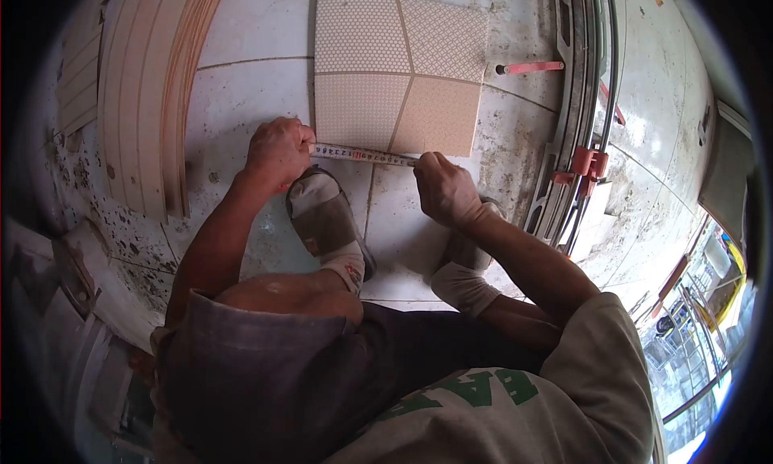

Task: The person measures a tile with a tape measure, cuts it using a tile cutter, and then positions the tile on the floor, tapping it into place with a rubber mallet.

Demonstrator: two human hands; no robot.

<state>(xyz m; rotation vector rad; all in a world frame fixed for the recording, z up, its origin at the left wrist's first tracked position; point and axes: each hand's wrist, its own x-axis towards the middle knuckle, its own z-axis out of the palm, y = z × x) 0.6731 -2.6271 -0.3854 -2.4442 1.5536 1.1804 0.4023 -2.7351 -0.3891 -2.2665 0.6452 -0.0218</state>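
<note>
A beige patterned floor tile (362, 110) lies flat on the floor in front of me, its face divided into several textured fields by darker lines. Along its near edge stretches a tape measure (366, 155), the numbered blade pulled out between my hands. My left hand (279, 152) is closed on one end by the tile's near left corner. Toward the near right corner, my right hand (448, 189) pinches the blade with curled fingers. Whether the tape's case is inside either hand is hidden.
Long boards or strips (141, 102) are stacked at the left. On the right stands a metal rail tool (555, 142) with red clamps (590, 163) and a red handle (531, 67). My shoes (322, 210) are just below the tape. The white floor (250, 29) is stained.
</note>
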